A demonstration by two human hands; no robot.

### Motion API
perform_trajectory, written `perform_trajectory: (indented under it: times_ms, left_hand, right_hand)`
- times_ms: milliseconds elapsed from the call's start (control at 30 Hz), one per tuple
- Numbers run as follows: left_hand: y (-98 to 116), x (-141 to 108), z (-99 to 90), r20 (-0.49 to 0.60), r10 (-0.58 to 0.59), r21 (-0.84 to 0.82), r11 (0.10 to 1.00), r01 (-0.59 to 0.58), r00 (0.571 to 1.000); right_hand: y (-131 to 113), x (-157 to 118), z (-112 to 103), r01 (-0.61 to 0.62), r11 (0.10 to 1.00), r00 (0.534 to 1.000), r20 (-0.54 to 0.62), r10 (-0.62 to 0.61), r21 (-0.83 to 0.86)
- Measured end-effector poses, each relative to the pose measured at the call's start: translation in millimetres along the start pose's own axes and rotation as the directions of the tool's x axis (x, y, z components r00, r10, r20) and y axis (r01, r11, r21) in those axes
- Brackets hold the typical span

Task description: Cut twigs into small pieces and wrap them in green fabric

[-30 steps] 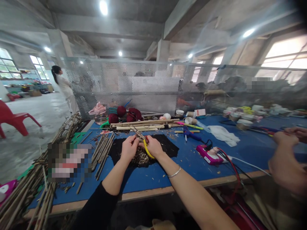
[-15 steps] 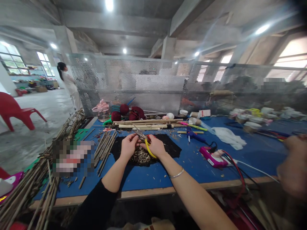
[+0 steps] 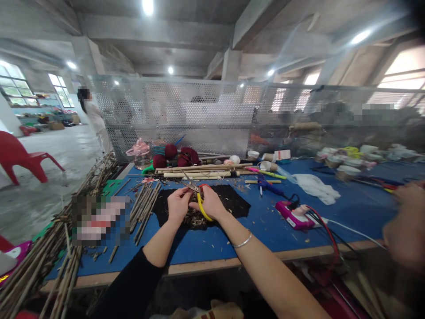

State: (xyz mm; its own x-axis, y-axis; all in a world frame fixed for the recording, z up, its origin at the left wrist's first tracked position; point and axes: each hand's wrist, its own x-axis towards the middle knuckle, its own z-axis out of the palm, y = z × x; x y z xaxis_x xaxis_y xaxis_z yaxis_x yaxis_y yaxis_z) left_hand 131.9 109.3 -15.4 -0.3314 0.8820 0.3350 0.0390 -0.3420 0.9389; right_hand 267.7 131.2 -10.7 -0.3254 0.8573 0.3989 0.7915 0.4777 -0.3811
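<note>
My right hand (image 3: 212,204) is closed round the scissors (image 3: 205,210), which have yellow and red handles; their metal blades point up and left. Close beside it, my left hand (image 3: 178,204) has its fingers pinched together near the blades, and what they hold is too small to make out. Under both hands lies a black cloth (image 3: 237,200) with a pile of small brown pieces (image 3: 195,219) on it. Left of the cloth, a row of thin cut sticks (image 3: 146,208) rests on the blue table (image 3: 212,246).
Long twigs (image 3: 40,270) cover the table's left end. Pale rods (image 3: 199,174) and dark red yarn balls (image 3: 171,151) lie behind the cloth. To the right are a blue glue gun (image 3: 270,188), a magenta power strip (image 3: 292,217) with cables, and another person's hand (image 3: 407,221).
My right hand and the scissors have shifted slightly left, closer to my left hand. The scissor handles have turned a little. My left hand has barely moved.
</note>
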Motion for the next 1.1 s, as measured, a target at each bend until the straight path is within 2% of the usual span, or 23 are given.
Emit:
perform_trajectory:
  times_ms: [133, 367, 600, 800, 1100]
  left_hand:
    - [-0.8, -0.6, 0.2, -0.065, 0.097, 0.109, 0.99, -0.089, 0.993]
    - [5.1, -2.2, -1.5, -0.032, 0.183, 0.18, 0.968, -0.174, 0.983]
    - [8.7, -4.0, -1.8, -0.044, 0.173, 0.202, 0.966, -0.161, 0.984]
    - [9.2, -4.2, -2.6, -0.013, 0.062, 0.169, 0.984, -0.059, 0.998]
    - [7.2, -3.1, -3.2, 0.038, 0.113, 0.232, 0.965, -0.119, 0.993]
  right_hand:
    - [-2.1, -0.6, -2.1, 0.012, 1.0, 1.0, 0.005, -0.012, 0.007]
    - [4.7, -1.9, 2.1, -0.015, 1.0, 1.0, 0.008, 0.015, -0.01]
    - [5.2, -2.2, 2.8, -0.065, 0.998, 0.998, 0.005, 0.065, -0.003]
    - [6.4, -1.7, 0.0, -0.097, 0.995, 0.995, 0.027, 0.097, -0.021]
    - [7.7, -1.3, 4.9, -0.068, 0.994, 0.998, -0.004, 0.068, -0.085]
